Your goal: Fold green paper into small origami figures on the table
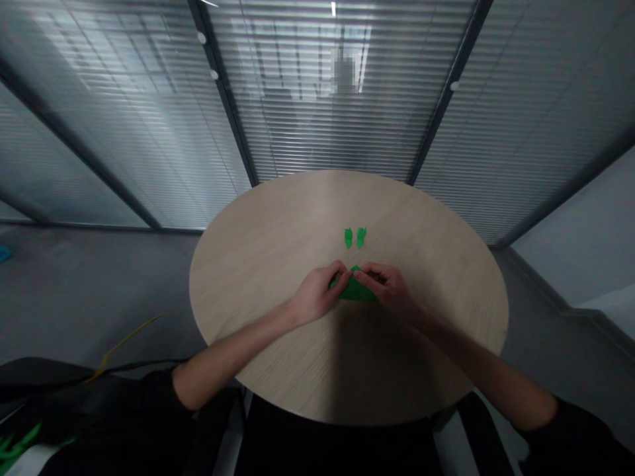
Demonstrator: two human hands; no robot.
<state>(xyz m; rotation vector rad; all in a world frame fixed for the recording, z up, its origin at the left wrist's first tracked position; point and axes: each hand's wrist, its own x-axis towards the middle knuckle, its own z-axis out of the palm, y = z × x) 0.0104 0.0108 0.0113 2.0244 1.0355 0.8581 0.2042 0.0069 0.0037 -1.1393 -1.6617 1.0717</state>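
Two hands on it: left hand and right hand both pinching folded green paper mid round wooden desk; two small green paper pieces lie just ahead, not touching.

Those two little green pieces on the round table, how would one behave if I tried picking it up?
Each small green piece looks like thin folded paper, so it is probably light and flimsy. It lies flat on the smooth wooden tabletop, so a push would likely slide it rather than roll it, and it may be fiddly to pinch up.
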